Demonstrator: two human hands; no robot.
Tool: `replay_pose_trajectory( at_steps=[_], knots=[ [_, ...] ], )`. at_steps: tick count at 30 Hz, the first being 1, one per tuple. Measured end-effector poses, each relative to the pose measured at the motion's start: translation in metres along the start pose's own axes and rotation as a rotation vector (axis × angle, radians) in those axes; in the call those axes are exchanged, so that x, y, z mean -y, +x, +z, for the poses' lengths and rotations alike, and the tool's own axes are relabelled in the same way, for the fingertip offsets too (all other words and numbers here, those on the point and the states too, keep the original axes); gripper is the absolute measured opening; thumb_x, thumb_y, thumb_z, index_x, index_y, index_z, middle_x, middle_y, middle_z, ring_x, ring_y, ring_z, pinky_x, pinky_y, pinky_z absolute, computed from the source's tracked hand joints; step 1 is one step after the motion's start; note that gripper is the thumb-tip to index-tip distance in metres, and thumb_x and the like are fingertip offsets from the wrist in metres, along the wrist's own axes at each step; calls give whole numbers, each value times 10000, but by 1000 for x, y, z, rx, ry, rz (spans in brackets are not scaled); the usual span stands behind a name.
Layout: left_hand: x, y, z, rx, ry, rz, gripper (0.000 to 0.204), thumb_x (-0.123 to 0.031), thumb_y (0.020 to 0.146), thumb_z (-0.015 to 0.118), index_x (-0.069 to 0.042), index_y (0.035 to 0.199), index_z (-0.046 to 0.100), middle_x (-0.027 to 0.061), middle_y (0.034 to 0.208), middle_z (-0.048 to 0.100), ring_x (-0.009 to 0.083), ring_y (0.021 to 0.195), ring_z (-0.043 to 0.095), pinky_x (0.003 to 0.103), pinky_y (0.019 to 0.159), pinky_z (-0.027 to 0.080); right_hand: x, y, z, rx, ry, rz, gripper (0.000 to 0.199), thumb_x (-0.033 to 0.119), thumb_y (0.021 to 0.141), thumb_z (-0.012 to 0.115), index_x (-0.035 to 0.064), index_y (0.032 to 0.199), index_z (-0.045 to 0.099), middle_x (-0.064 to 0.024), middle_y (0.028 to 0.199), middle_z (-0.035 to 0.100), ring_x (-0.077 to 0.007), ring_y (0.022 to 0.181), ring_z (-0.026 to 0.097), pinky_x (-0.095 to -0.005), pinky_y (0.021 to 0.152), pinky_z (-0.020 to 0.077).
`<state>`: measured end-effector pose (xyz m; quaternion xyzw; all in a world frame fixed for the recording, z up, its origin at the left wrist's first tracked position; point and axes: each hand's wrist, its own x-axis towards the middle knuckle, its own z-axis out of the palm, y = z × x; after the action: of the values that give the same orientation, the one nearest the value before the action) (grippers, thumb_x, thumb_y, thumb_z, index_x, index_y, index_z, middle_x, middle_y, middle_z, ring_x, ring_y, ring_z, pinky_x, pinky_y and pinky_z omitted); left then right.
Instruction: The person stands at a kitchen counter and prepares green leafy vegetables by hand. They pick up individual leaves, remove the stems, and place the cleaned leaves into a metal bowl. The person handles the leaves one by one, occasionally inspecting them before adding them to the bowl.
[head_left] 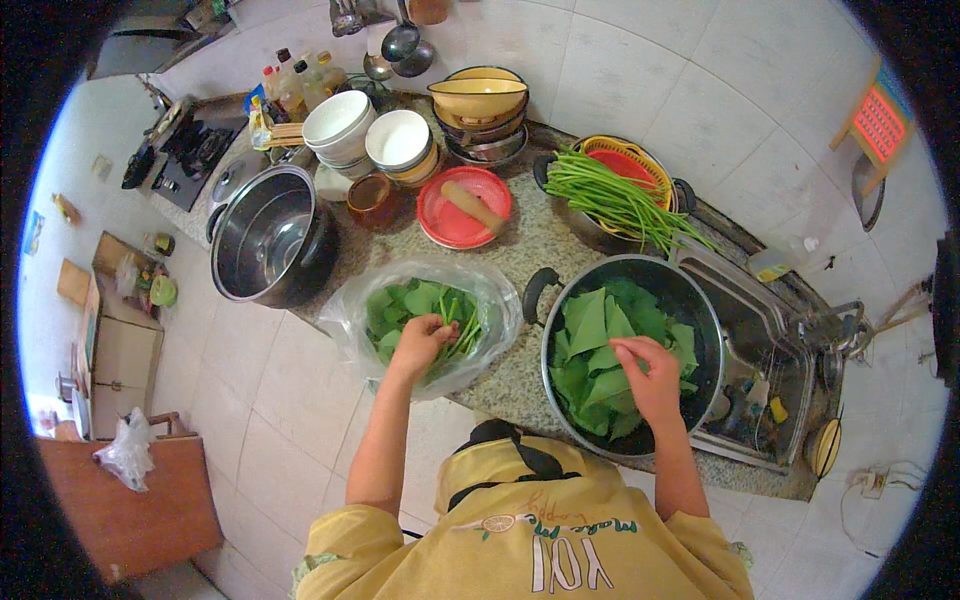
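My left hand point(424, 348) reaches into a clear plastic bag point(344, 312) of leafy greens point(400, 300), its fingers closed around some thin green stems point(466, 335). To the right, my right hand point(652, 378) is over a wide dark pot point(548, 345) heaped with large flat green leaves point(600, 388). Its thumb and fingers pinch together at the edge of a leaf point(620, 325); how firmly it is gripped is hard to see. The bag sits at the counter's front edge, left of the pot.
Behind the bag lie a red basket point(464, 232) with a wooden stick point(472, 208) and stacked white bowls point(398, 138). An empty deep pot point(262, 240) stands left. Long green stalks point(615, 195) rest over another pot behind. At right is a metal sink point(775, 350).
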<state>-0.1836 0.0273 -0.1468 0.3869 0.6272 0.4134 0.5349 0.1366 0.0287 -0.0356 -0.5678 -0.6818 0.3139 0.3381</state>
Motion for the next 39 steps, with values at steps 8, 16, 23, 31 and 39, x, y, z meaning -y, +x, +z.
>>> replay_pose_trajectory(
  at_steps=[8, 16, 23, 31, 39],
  knots=[
    [-55, -29, -16, -148, 178, 257, 91, -14, 783, 518, 40, 849, 551, 86, 820, 614, 148, 777, 574, 269, 735, 437, 10, 2, 4, 17, 15, -40, 113, 92, 764, 590, 37, 847, 642, -107, 831, 628, -221, 782, 599, -293, 714, 456],
    [-135, -61, 13, 87, -164, 614, 166, 28, 811, 420, 11, 954, 502, 136, 1003, 589, 191, 923, 555, 299, 841, 410, 52, 9, 28, 218, 162, -115, 244, 105, 753, 606, 41, 987, 592, -111, 884, 597, -223, 736, 587, -300, 684, 457],
    [-165, -87, 71, 379, 18, 558, 162, 2, 812, 448, 18, 962, 507, 114, 976, 606, 179, 870, 582, 292, 778, 444, 75, 11, 38, 203, 152, -313, 269, 114, 728, 611, 10, 971, 560, -143, 998, 558, -279, 863, 561, -344, 751, 444],
    [-173, -90, 97, 444, -15, 583, 227, -43, 839, 439, 20, 1048, 504, 109, 995, 602, 180, 893, 576, 286, 795, 437, 82, -5, 15, 102, 237, -229, 150, 89, 743, 604, -4, 858, 584, -149, 947, 576, -285, 878, 556, -343, 761, 441],
    [-169, -93, 117, 484, -65, 469, 313, -112, 887, 404, 31, 1161, 449, 116, 1067, 554, 170, 994, 525, 293, 860, 405, 67, -12, -6, 6, 522, -23, 138, 82, 798, 559, -4, 905, 578, -76, 729, 541, -139, 564, 527, -238, 514, 427]
  ],
)
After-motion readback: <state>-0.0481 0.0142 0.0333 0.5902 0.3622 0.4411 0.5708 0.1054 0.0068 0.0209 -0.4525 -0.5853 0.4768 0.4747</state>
